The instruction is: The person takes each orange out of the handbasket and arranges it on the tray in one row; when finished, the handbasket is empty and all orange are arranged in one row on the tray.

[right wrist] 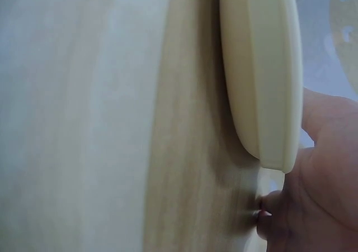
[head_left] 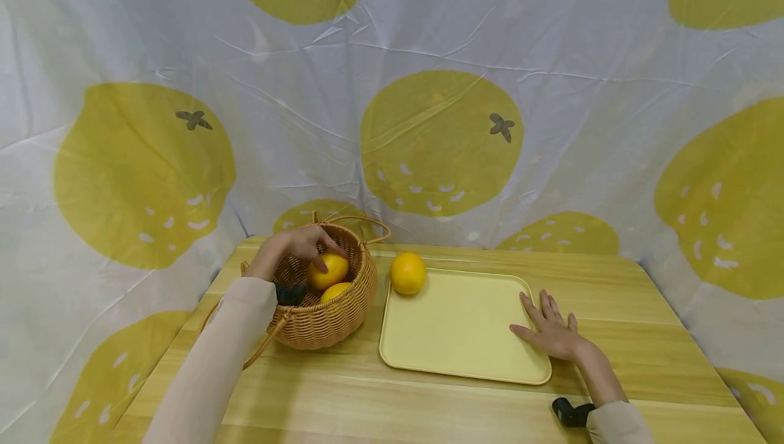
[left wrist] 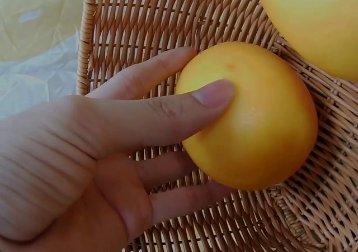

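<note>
My left hand [head_left: 304, 243] reaches into a wicker basket [head_left: 333, 325] and grips an orange [left wrist: 251, 123], thumb on top and fingers around its far side. A second orange [left wrist: 321, 23] lies in the basket beside it. My right hand [head_left: 554, 335] rests at the right edge of a pale yellow tray [head_left: 459, 328], fingers spread, with the thumb over the rim. In the right wrist view the tray's side [right wrist: 271, 79] stands against that hand. One more orange [head_left: 407, 273] sits at the tray's back left corner.
The basket's thin looped handles [head_left: 367, 220] stick out at its sides. Wooden table [head_left: 331, 403] lies beneath everything, and a lemon-print cloth [head_left: 318, 131] hangs behind and at both sides. Black wrist mounts show at the left [head_left: 290, 294] and right wrists.
</note>
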Demonstrator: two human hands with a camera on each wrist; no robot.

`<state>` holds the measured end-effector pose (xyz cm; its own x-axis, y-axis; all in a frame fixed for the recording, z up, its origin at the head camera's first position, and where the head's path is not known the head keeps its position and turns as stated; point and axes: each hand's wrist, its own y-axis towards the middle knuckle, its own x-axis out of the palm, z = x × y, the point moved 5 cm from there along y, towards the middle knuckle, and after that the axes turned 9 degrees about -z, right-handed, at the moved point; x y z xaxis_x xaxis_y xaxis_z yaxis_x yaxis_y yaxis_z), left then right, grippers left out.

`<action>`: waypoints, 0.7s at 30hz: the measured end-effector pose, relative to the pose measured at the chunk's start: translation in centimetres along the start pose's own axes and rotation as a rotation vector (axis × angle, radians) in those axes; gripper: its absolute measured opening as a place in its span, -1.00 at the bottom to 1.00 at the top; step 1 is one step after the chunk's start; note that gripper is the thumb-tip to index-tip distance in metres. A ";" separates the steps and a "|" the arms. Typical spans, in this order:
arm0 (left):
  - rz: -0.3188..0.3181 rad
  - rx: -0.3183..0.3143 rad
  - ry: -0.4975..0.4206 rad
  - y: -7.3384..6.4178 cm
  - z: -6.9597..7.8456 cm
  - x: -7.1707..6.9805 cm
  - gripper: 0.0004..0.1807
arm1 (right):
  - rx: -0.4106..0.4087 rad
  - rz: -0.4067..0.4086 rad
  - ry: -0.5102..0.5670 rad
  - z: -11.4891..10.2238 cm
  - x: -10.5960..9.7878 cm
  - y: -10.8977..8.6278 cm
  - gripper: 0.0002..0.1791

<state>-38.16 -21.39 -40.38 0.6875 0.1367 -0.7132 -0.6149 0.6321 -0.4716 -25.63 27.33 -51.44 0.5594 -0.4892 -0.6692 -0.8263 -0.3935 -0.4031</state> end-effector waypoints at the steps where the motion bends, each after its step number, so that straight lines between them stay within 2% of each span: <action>1: 0.010 0.001 -0.010 0.0 0.0 0.0 -0.49 | 0.000 0.000 0.000 0.0 0.0 0.0 -0.01; 5: 0.047 0.011 -0.049 -0.2 -0.1 -0.1 -0.51 | 0.000 0.000 0.000 0.0 0.0 0.0 0.00; 13: 0.030 -0.021 -0.073 -0.1 -0.8 0.3 -0.46 | 0.001 0.003 0.001 0.0 0.0 0.0 -0.01; 21: 0.038 0.004 -0.095 -0.1 -1.3 0.4 -0.47 | 0.006 -0.002 0.001 0.1 0.1 0.1 -0.01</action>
<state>-38.28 -22.37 -41.27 0.6975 0.2324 -0.6779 -0.6399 0.6279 -0.4431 -25.70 27.30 -51.62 0.5614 -0.4893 -0.6674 -0.8254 -0.3899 -0.4083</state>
